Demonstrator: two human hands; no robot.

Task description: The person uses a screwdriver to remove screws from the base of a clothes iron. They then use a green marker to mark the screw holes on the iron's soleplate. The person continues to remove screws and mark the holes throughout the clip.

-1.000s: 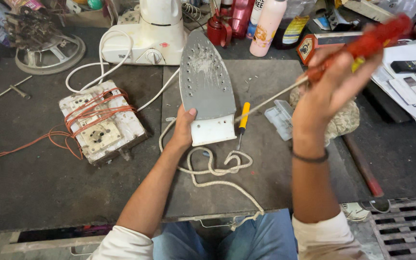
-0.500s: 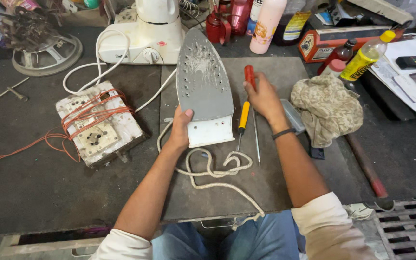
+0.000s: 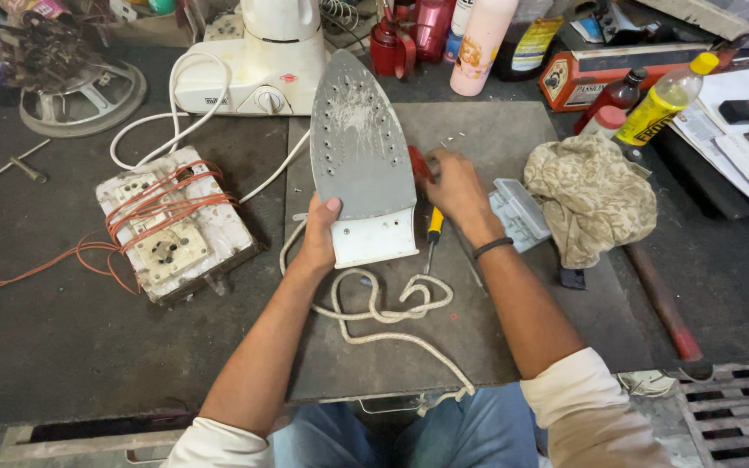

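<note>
An electric iron point(image 3: 359, 147) lies soleplate-up on a grey mat point(image 3: 478, 329), its tip pointing away from me. My left hand point(image 3: 317, 241) grips the iron's white heel at the left, thumb on the soleplate. My right hand point(image 3: 454, 186) lies just right of the iron, fingers closed on a red-handled screwdriver point(image 3: 418, 163) whose shaft is hidden under the hand. A yellow-handled screwdriver point(image 3: 433, 227) lies on the mat below that hand. The iron's white cord point(image 3: 383, 305) loops toward me.
A socket board wound with orange wire point(image 3: 171, 227) sits to the left. A white mixer base point(image 3: 257, 61) and bottles point(image 3: 662, 102) stand at the back. A crumpled cloth point(image 3: 591, 195), a small grey box point(image 3: 517, 212) and a red-handled tool point(image 3: 662, 299) lie to the right.
My right hand came down from the upper right, where it held the red-handled screwdriver raised, to the mat beside the iron. The left hand stayed on the iron's heel.
</note>
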